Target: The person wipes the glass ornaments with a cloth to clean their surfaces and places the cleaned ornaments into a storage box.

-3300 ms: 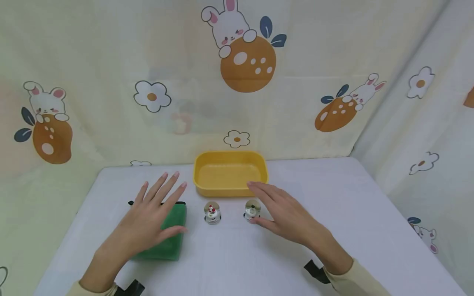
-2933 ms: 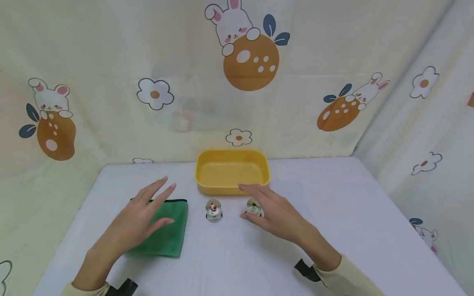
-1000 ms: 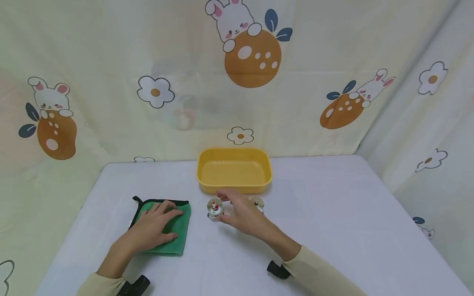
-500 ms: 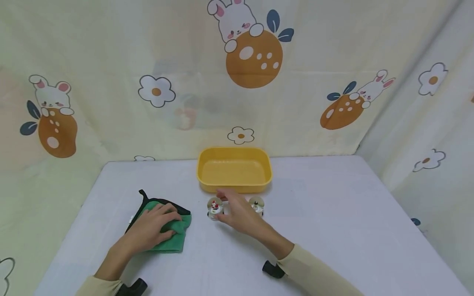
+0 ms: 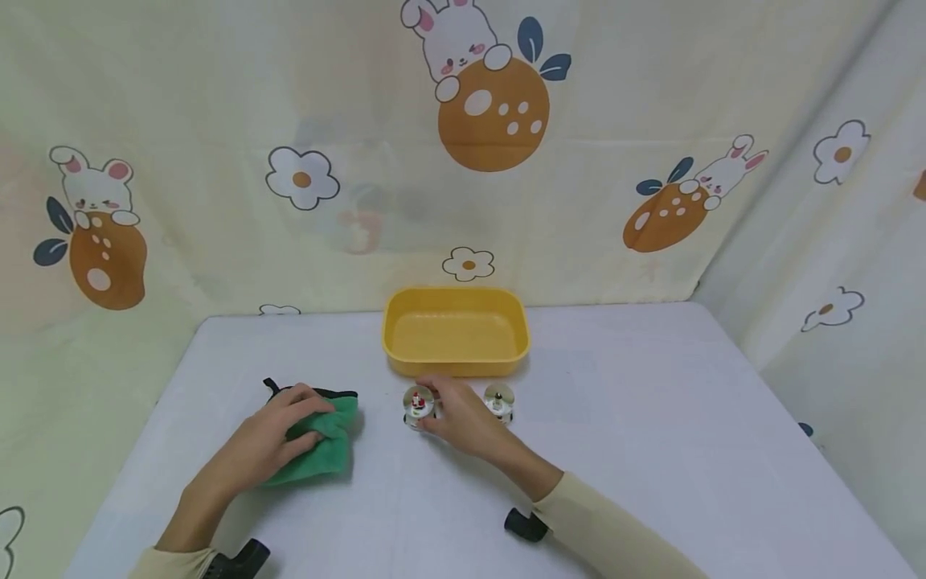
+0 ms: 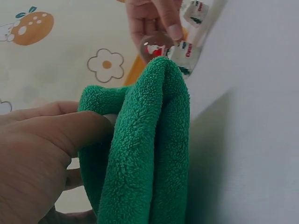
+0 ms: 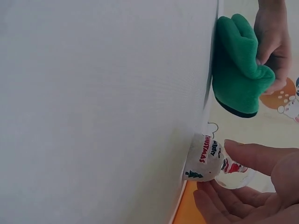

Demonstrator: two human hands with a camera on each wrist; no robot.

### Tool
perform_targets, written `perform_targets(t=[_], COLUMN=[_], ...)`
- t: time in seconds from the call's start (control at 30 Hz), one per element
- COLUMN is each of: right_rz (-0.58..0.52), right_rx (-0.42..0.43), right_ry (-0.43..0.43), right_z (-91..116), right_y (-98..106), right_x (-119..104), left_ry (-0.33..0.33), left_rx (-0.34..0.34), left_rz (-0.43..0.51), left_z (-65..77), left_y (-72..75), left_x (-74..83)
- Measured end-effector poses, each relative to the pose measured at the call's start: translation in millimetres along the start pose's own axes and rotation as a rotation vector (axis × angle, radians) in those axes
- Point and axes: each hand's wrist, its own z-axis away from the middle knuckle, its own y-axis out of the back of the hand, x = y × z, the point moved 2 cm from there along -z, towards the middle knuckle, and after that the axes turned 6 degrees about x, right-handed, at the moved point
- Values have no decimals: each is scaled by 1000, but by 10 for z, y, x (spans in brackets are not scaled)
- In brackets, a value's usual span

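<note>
A green towel (image 5: 325, 446) with black edging is pinched and bunched up in my left hand (image 5: 271, 438); the left wrist view has its folds standing up before the thumb. My right hand (image 5: 466, 414) grips a small snow globe (image 5: 418, 404) with a red figure inside, thumb on one side and fingers on the other. Its white base (image 7: 203, 161) carries "Merry Christmas" lettering and seems to rest on the table. A second snow globe (image 5: 499, 400) stands to the right, partly behind my right hand in the head view.
A yellow plastic tub (image 5: 456, 370) stands just behind the two globes, near the back of the white-covered table (image 5: 615, 386). Printed curtains (image 5: 217, 201) hang behind the table and along its right side. Black camera mounts (image 5: 526, 525) sit at both wrists.
Both hands have come down from above the table. My left hand has gathered up the towel, which lay flat, and shifted slightly left. My right hand has moved left onto the left-hand snow globe.
</note>
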Motion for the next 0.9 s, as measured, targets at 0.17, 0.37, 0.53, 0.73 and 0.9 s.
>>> perform_targets(t=[0.17, 0.37, 0.53, 0.73, 0.9], right_rz=[14, 5, -5, -56, -71], right_rx=[-14, -39, -41, -19, 17], right_ry=[-28, -32, -12, 4, 61], right_z=[-37, -68, -67, -32, 18], right_y=[-18, -18, 1, 72, 185], right_x=[1, 8, 30, 1, -78], left_ry=[-48, -106, -119, -110, -113], left_rx=[82, 181, 225, 239, 260], left_rz=[30, 136, 220, 258, 307], left_z=[-12, -88, -169, -265, -356], left_y=[131, 236, 257, 285, 323], left_x=[7, 61, 113, 200, 296])
